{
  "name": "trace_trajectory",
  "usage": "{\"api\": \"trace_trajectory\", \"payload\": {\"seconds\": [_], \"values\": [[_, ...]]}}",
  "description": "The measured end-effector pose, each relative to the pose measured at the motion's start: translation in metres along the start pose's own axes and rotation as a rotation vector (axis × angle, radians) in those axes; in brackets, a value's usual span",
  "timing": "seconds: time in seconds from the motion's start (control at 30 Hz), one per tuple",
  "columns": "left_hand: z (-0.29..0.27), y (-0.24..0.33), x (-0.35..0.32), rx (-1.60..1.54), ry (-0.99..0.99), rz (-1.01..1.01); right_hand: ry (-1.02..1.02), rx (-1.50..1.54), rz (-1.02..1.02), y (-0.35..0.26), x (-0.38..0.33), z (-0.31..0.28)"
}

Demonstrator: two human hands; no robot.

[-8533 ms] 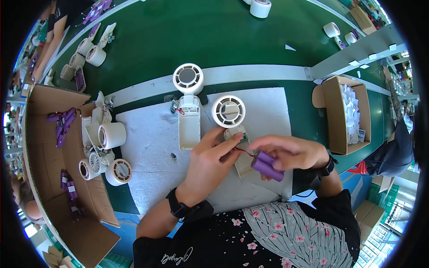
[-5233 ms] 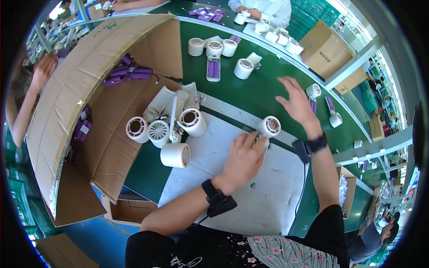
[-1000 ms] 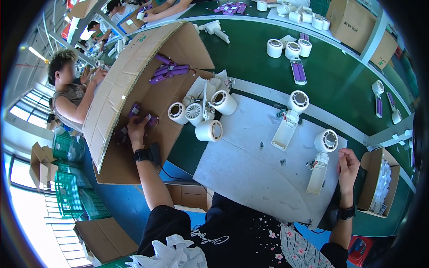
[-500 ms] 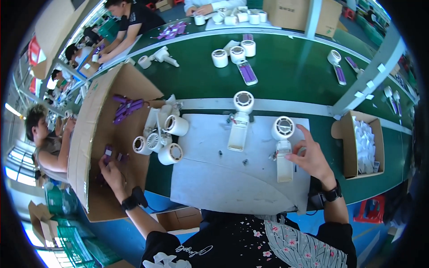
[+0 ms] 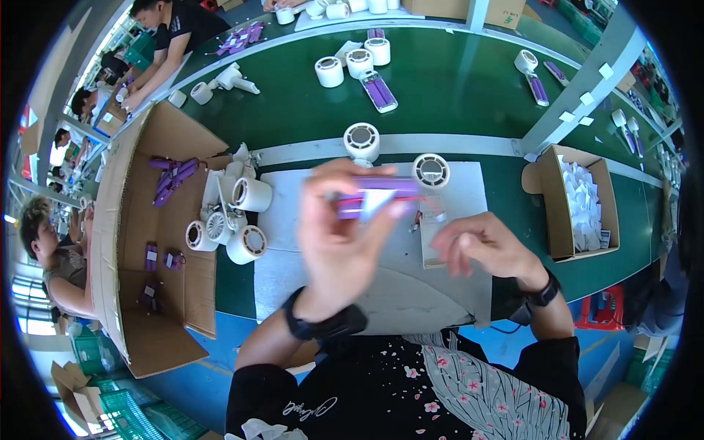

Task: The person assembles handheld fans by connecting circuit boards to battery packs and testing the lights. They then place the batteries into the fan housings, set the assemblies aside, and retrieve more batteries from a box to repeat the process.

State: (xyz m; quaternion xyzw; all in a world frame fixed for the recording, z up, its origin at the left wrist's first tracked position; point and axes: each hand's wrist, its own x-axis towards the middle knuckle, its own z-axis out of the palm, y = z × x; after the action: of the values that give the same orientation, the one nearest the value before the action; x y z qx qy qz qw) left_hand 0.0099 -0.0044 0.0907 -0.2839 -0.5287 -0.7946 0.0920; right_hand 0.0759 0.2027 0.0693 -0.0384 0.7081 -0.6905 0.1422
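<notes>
Between left hand (image 5: pixel 334 246) and cardboard carton (image 5: pixel 194 282), several white fans (image 5: pixel 218 228)

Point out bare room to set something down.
Widest: the green tabletop beyond the metal strip, between the far fan cluster and the fans at right. Smaller: the lower-right mat, below the right hand. Crowded: the upper mat, with two near fans, the left hand and its purple battery; and the left, where a fan pile neighbours the cardboard box.
</notes>
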Motion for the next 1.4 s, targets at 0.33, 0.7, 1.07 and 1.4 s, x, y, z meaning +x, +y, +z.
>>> {"api": "trace_trajectory", "payload": {"seconds": [0.33,0.7,1.07,1.4], "values": [[0.007,-0.05,-0.021,0.566,-0.424,-0.049,0.371,0.626,-0.08,0.033,0.028,-0.02],[-0.022,-0.074,-0.028,0.569,-0.596,-0.27,0.403,-0.681,-0.505,0.047,0.041,0.006],[-0.024,-0.075,-0.03,0.519,-0.595,-0.249,0.284,-0.742,-0.478,0.044,0.035,0.005],[-0.025,-0.063,-0.026,0.369,-0.55,-0.577,0.233,-0.87,-0.424,0.044,0.029,0.008]]}}
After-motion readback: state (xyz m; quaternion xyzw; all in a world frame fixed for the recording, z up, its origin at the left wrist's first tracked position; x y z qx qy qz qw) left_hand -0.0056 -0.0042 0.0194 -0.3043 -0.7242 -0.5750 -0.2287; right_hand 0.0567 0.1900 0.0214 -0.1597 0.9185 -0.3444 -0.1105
